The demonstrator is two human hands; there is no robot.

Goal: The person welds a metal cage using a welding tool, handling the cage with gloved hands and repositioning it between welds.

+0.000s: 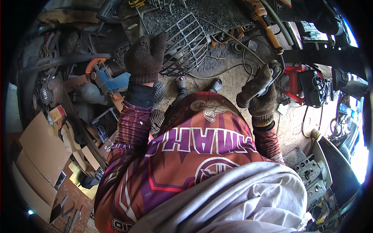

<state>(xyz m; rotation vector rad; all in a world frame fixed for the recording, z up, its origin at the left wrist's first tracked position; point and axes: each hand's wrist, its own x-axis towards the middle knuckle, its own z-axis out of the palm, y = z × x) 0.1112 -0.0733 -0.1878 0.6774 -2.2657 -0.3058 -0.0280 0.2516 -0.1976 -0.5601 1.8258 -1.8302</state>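
Note:
A brown knit glove covers my left hand [145,56], which is closed at the left side of a basket of welded metal bars [188,42]; the exact grip is partly hidden by the glove. The basket lies tilted, its grid of bars toward me. My right hand [262,103], also gloved, is wrapped round a dark electrode holder [256,83]. From the holder a long thin welding rod [237,40] reaches up and left toward the basket, its far end close to the basket's top corner.
An orange angle grinder [268,29] rests on the dark bench [217,11] at upper right. A red-framed machine with cables [297,83] stands to the right. Left are a blue and orange tool [110,79] and cardboard [42,147]. A cable [217,73] crosses the floor near my feet.

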